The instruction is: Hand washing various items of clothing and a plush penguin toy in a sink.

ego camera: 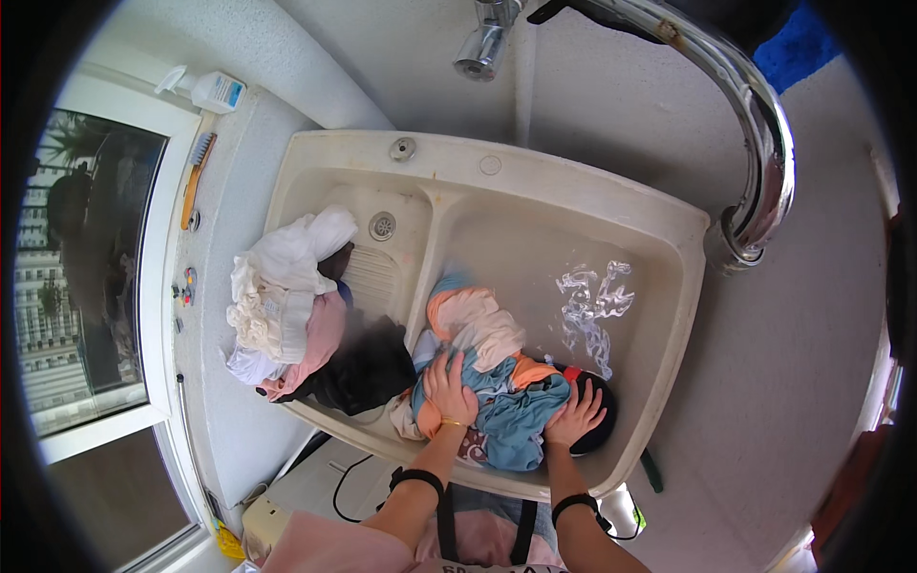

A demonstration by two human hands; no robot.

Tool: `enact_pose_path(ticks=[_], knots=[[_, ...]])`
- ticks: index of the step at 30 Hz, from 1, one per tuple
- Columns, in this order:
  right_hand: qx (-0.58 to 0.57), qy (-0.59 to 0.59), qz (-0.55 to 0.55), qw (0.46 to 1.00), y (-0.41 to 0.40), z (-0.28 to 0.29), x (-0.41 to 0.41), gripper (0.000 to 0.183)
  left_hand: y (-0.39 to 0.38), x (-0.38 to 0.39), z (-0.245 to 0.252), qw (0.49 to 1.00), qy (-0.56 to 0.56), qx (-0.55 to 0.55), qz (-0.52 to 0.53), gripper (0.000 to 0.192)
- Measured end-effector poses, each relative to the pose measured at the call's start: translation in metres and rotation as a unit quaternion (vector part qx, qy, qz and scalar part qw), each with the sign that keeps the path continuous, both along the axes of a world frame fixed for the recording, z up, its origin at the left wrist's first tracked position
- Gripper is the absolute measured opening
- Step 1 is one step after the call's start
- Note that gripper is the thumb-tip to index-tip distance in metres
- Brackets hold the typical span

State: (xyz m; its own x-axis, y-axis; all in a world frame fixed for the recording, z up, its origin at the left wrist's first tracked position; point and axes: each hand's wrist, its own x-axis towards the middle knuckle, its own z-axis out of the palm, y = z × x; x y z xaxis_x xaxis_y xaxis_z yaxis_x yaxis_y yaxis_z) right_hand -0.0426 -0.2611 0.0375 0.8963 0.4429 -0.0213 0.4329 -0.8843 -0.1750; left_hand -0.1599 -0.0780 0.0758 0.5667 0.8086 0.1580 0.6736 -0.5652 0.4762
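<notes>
My left hand (450,392) lies spread on a heap of wet clothes in the water-filled right basin of a double laundry sink (680,315). The heap holds teal cloth (523,412), orange cloth (534,372) and pale peach cloth (476,326). My right hand (577,415) presses with fingers apart on the heap's right end, over teal cloth and a dark item (605,401) with a red patch. Whether either hand pinches any cloth is unclear. Left of the divider, white (294,251), pink (322,333) and black clothes (372,365) are piled in and over the left basin.
A curved chrome faucet spout (774,143) arches over the sink's right corner, near a second chrome tap (480,54). Along the left ledge are a white spray bottle (217,92) and a wooden-handled brush (197,175). The left basin has a drain (382,226). A window (93,272) stands farther left.
</notes>
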Motion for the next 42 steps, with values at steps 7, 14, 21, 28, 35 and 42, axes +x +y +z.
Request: enact_pose_path(ticks=[7, 14, 21, 28, 35, 42], knots=[[-0.024, -0.013, 0.008, 1.0, -0.0007, 0.0002, 0.0001, 0.049, -0.0016, 0.0015, 0.0002, 1.0, -0.005, -0.001, 0.001, 0.056], [-0.01, 0.0, 0.006, 1.0, 0.0006, 0.0015, 0.0006, 0.047, -0.0012, -0.0003, -0.0015, 1.0, -0.007, -0.001, 0.005, 0.056], [-0.012, 0.008, 0.001, 1.0, 0.0008, 0.0013, -0.0002, 0.048, -0.0002, 0.0003, -0.0013, 1.0, -0.008, -0.003, 0.002, 0.057], [-0.029, -0.011, 0.007, 0.999, -0.0015, -0.0016, -0.0001, 0.05, -0.0023, -0.001, -0.0037, 0.999, -0.01, -0.027, 0.018, 0.057], [-0.011, 0.008, 0.001, 1.0, -0.001, -0.0003, -0.0006, 0.048, -0.0002, 0.0001, -0.0023, 1.0, -0.008, -0.003, 0.005, 0.058], [-0.003, 0.011, -0.001, 1.0, -0.0016, -0.0013, -0.0006, 0.048, -0.0015, -0.0007, -0.0045, 0.999, -0.024, -0.021, 0.009, 0.057]])
